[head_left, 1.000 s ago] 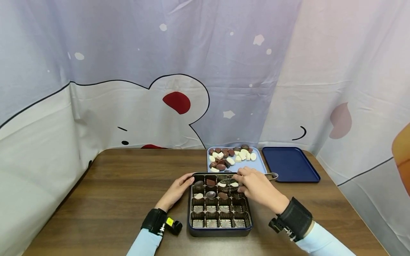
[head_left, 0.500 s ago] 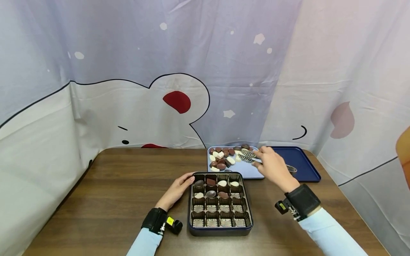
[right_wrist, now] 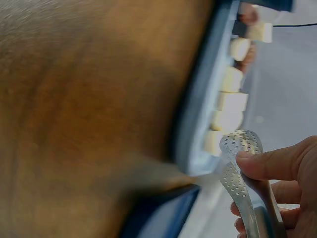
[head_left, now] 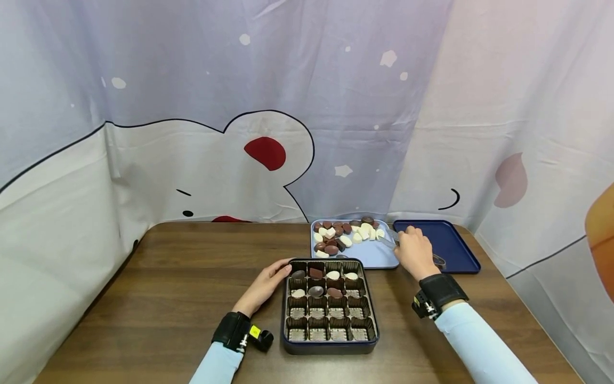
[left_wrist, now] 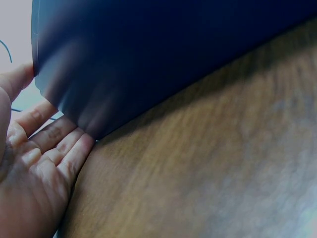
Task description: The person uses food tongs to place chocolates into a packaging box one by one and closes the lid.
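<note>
Lower centre: your left hand (head_left: 264,287), fingers extended, touches the probably light, rigid compartmented box (head_left: 331,348); steady its rim. Right of centre: chocolates (head_left: 331,249), likely slippery, need gentle side pinching. Your right hand (head_left: 415,253) pinches springy-looking metal tongs (right_wrist: 235,182); that hand partly hides their arms.

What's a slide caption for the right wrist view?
Right hand grips perforated metal tongs near a pale blue tray of chocolates.

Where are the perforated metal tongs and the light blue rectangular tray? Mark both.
Perforated metal tongs (right_wrist: 235,183): right wrist view, on one perforated tip.
Light blue rectangular tray (head_left: 371,257): head view, on its bare base.
</note>
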`<state>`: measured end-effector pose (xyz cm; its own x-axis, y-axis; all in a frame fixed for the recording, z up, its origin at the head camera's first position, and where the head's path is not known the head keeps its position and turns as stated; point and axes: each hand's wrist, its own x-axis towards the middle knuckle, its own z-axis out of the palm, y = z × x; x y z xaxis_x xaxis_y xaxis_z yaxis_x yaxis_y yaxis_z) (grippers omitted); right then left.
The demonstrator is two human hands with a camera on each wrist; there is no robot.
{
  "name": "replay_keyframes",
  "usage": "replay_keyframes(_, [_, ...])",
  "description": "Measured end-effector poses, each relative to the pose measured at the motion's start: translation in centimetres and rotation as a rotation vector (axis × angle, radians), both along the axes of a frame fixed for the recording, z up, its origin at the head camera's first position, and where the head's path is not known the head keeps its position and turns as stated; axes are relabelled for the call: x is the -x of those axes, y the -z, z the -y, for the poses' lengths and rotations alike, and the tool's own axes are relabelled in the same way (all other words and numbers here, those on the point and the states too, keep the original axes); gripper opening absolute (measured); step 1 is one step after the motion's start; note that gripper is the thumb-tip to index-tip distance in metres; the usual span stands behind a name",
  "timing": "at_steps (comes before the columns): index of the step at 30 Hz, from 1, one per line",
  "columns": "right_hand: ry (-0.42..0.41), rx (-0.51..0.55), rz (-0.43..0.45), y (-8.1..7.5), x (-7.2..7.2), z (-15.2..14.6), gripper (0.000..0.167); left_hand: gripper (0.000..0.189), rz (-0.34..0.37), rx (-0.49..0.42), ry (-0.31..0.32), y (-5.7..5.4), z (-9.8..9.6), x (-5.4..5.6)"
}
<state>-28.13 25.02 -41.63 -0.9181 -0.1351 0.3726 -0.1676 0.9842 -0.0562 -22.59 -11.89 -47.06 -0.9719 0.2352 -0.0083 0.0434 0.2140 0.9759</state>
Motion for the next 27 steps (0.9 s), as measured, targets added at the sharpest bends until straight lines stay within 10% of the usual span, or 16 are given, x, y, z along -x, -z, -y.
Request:
replay_keyframes(14, [0.027,-0.015,0.042,2.4,2.2,0.6,0.019,0.042,-0.013,-0.021,-0.013,-0.3,-0.2,-0.5])
replay_keyframes(27, [-0.008,0.066,-0.008,1.5,1.4,0.0,0.014,0.042,0.001,-0.029,0.019,-0.5,0.1,-0.3])
